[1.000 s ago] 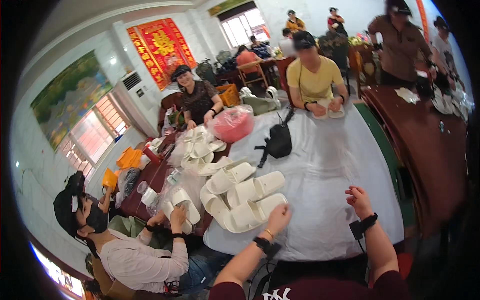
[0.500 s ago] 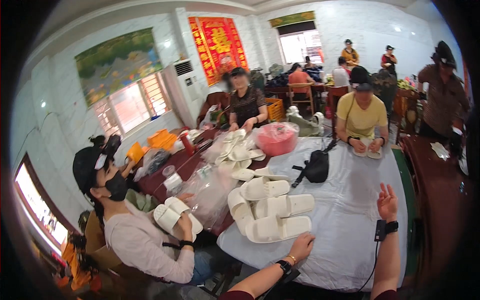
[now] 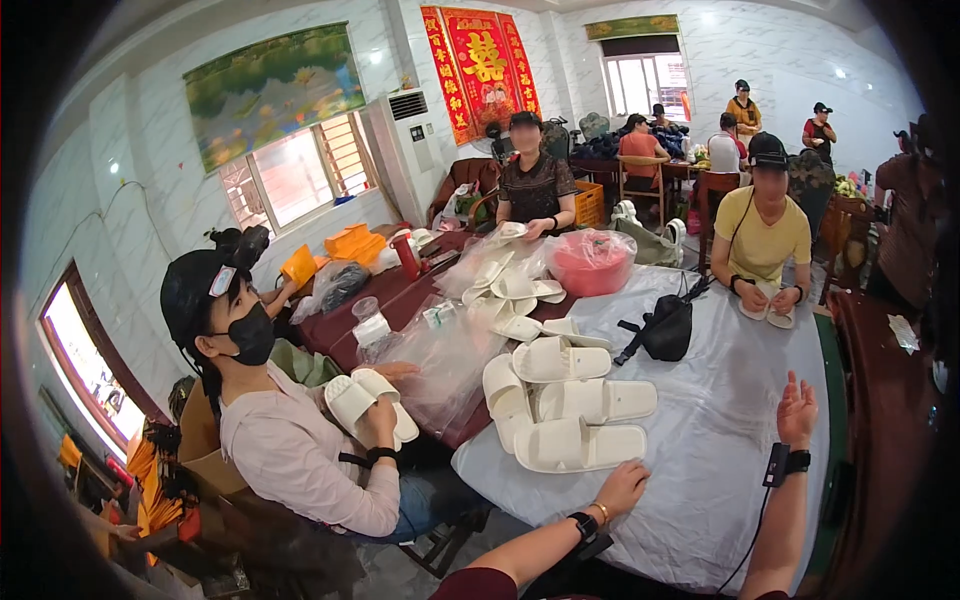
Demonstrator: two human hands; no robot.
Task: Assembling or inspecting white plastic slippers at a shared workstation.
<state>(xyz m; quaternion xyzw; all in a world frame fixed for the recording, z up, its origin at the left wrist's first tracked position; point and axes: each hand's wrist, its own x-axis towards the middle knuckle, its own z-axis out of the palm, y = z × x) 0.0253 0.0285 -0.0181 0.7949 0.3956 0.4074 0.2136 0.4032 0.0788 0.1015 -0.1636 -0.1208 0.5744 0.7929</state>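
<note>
Between picks, by the look of it. Left hand (image 3: 622, 487) low centre, fingers loosely curled and empty, just beside nearest white foam slide slipper (image 3: 580, 446) lying flat on grey plastic table cover (image 3: 720, 440). Right hand (image 3: 797, 410) lower right, raised, fingers spread, holding nothing. Next: short reach, firm grasp on slipper.

Clear plastic bags (image 3: 440, 350) lay crumpled on the dark red table (image 3: 400, 290), near its edge beside the masked seated person. A pink plastic bag (image 3: 592, 262) sat bulging farther up the table. On the far wall hung a tall red banner (image 3: 480, 65) with gold characters, flanked by narrow red strips.
</note>
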